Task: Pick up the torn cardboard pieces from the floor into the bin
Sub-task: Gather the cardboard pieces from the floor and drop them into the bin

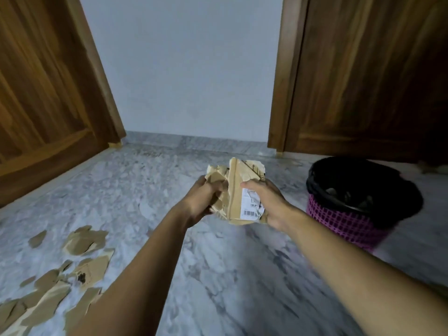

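Both my hands hold a bundle of torn brown cardboard pieces (236, 187) in the air above the floor, mid-frame. My left hand (204, 200) grips its left side, and my right hand (266, 202) grips its right side beside a white barcode label. A pink mesh bin (344, 221) with a black liner stands on the floor just right of my right hand; some scraps lie inside it. Several more torn cardboard pieces (84, 243) are scattered on the floor at the lower left.
The floor is grey-white marble (218, 275). A wooden door (43, 93) stands at the left and another wooden door (363, 81) at the right behind the bin. A pale wall (181, 69) closes the gap between them.
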Demonstrator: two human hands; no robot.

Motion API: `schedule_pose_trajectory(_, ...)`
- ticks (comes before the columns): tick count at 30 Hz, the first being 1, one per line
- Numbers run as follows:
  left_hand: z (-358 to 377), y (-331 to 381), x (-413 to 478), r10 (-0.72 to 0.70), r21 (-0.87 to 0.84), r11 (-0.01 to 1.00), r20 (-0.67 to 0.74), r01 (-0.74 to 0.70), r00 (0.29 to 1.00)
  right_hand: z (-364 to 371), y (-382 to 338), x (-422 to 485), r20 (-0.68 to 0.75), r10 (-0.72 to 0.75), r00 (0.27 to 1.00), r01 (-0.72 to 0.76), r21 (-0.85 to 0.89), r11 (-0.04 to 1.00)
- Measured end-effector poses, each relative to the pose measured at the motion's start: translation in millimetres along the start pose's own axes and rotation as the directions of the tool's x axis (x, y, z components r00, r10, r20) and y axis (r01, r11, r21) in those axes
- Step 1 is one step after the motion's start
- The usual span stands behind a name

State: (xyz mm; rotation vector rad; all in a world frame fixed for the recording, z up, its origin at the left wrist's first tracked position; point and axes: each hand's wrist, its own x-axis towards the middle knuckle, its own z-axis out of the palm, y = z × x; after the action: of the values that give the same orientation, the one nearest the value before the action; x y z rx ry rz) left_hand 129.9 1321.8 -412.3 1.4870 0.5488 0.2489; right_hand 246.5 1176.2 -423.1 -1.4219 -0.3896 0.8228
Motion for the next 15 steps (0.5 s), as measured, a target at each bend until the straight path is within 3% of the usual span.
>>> schedule_pose_trajectory(6, 130.4, 36.1, 88.5, 0.085, 0.003, 0.996, 0.080, -0.086, 0.993, -147.2, -46.3, 29.1, -0.123, -0.066, 0.990, 0.071, 0.043, 0.997)
schedule_pose_trajectory(15, 331.9, 21.0, 194.2, -0.001, 0.102, 0.994, 0.241, -0.024, 0.970, -357.3, -38.0, 51.6, -0.367, 0.055, 0.929, -0.034, 0.064, 0.997)
